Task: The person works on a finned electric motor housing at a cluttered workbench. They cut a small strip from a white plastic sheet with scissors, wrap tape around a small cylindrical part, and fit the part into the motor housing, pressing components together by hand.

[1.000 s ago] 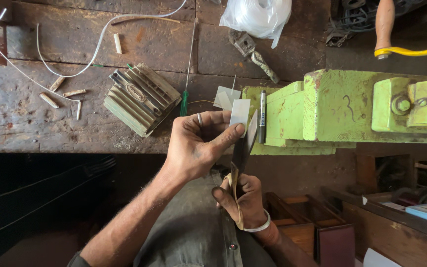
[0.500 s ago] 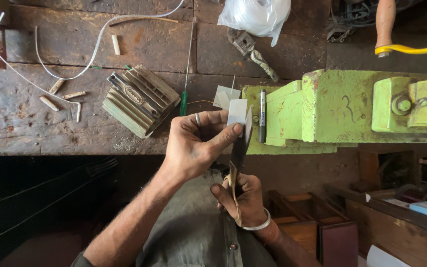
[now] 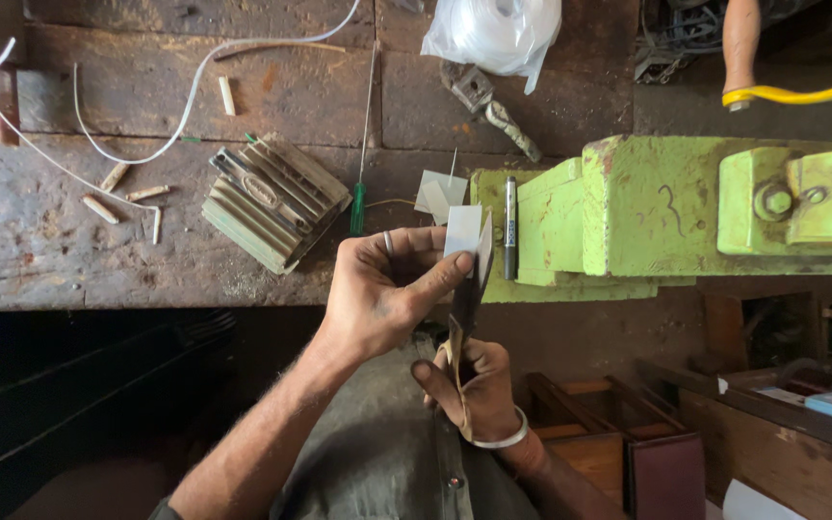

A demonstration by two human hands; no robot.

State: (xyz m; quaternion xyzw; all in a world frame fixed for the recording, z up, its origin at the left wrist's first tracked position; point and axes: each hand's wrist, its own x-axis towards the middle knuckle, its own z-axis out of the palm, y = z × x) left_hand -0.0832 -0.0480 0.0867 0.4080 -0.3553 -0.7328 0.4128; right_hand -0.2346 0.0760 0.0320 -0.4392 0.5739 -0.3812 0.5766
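Observation:
My left hand [image 3: 384,294] pinches a small white rectangular sheet [image 3: 462,231] between thumb and fingers, just off the bench's front edge. A ring shows on one finger. Below it, my right hand [image 3: 479,385], with a pale bangle at the wrist, grips a pair of scissors [image 3: 464,308] whose dark blades point up along the sheet's right edge. More white sheet pieces [image 3: 438,194] lie on the bench behind the held one.
A light green bench vise [image 3: 666,217] fills the right side, a black marker pen [image 3: 509,226] resting on it. On the worn wooden bench [image 3: 40,241] lie a ribbed metal housing [image 3: 272,197], a green-handled screwdriver [image 3: 360,183], white wire, short sleeve pieces and a plastic bag [image 3: 498,29].
Both hands stay in nearly the same place. The white sheet has shifted slightly against the scissor blades.

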